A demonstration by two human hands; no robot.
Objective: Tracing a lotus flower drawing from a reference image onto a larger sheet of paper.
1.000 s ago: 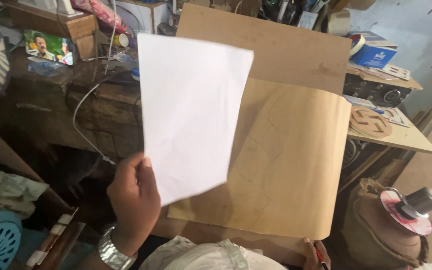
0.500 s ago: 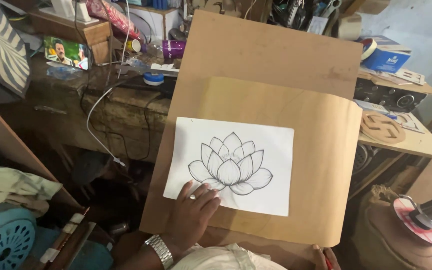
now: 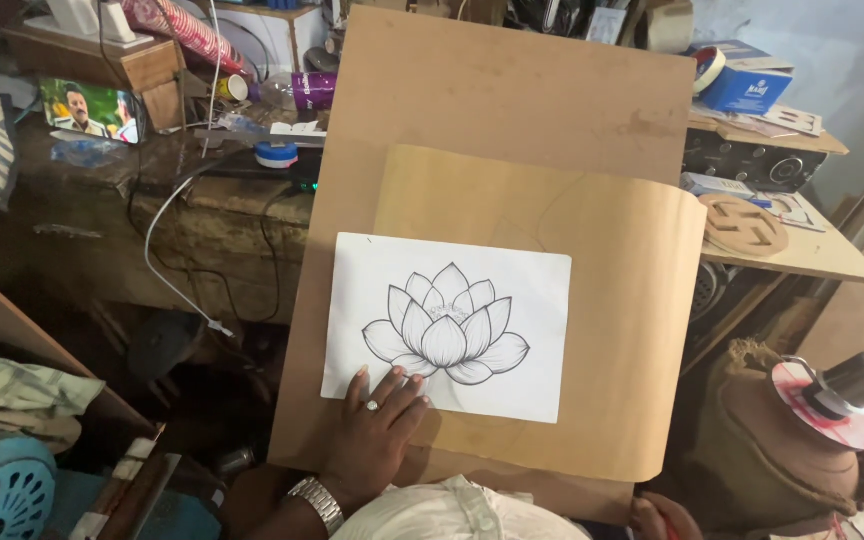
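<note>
A white sheet with a line drawing of a lotus flower (image 3: 449,325) lies flat on a tan sheet of thin board (image 3: 602,300), which rests on a larger brown board (image 3: 512,90) propped over my lap. My left hand (image 3: 377,430), with a ring and a metal wristwatch, presses flat on the paper's lower left corner, fingers spread. Only a small part of my right hand (image 3: 657,517) shows at the bottom edge, under the board's lower right corner; what it holds is hidden.
A cluttered dark workbench (image 3: 162,190) with cables, a photo and tape rolls stands at the left. A wooden table (image 3: 802,255) with a round carved piece (image 3: 744,225) is at the right. A sack with a metal-topped tool (image 3: 832,395) sits at lower right.
One second ago my left hand held the blank-side paper up in the air. It has been turned over and laid flat on the tan sheet, and my hand now presses on it.
</note>
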